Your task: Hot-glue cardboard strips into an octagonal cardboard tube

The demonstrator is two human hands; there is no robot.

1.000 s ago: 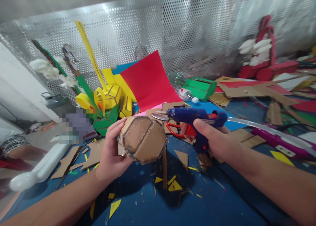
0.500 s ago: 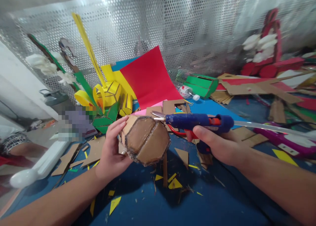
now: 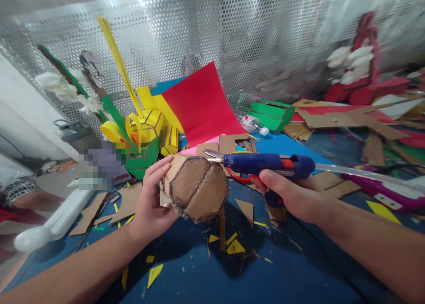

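Note:
My left hand [image 3: 149, 202] grips a faceted brown cardboard ball [image 3: 195, 189] from its left side, holding it above the blue table [image 3: 212, 273]. My right hand [image 3: 292, 195] is wrapped round the handle of a blue glue gun [image 3: 265, 163] with a red trigger. The gun's metal nozzle touches the upper right edge of the cardboard ball. A clear glue stick [image 3: 358, 173] sticks out of the gun's back toward the right.
A red paper sheet [image 3: 201, 102] leans on the perforated metal wall [image 3: 232, 43]. Yellow and green cardboard pieces [image 3: 146, 131], a green box [image 3: 270, 113], a red cardboard model [image 3: 361, 78] and loose cardboard scraps [image 3: 109, 206] lie around. A purple tool [image 3: 381, 193] lies right.
My right hand moved the glue gun left and up until its nozzle met the ball's top edge. In the last half second almost nothing moved.

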